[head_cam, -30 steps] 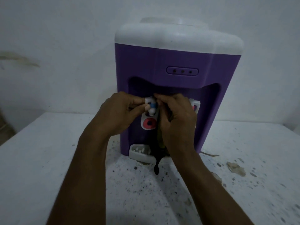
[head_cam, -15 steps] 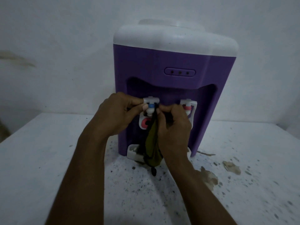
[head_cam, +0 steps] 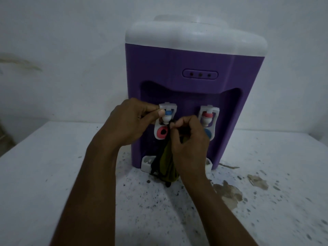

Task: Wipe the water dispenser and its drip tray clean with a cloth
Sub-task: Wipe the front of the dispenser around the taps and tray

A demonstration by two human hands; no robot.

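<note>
Left hand pinches tap; right hand grips cloth, half hiding drip tray.

Speckled white surface and plain wall, dimly lit.

Surface white and matt, scattered with small dark specks, densest near the centre and thinning toward the left; large ragged brown patch right of centre, smaller brown patch near it to the right, thin brown streak farther back. Wall plain white, meeting the surface along a straight back edge; faint yellowish-brown smear on its left part, running slantwise. Dark brownish strip at the far left border of the view, beside the surface's left edge, too cut off to identify. Further specks along the right side of the surface, blurred toward the corner.
</note>
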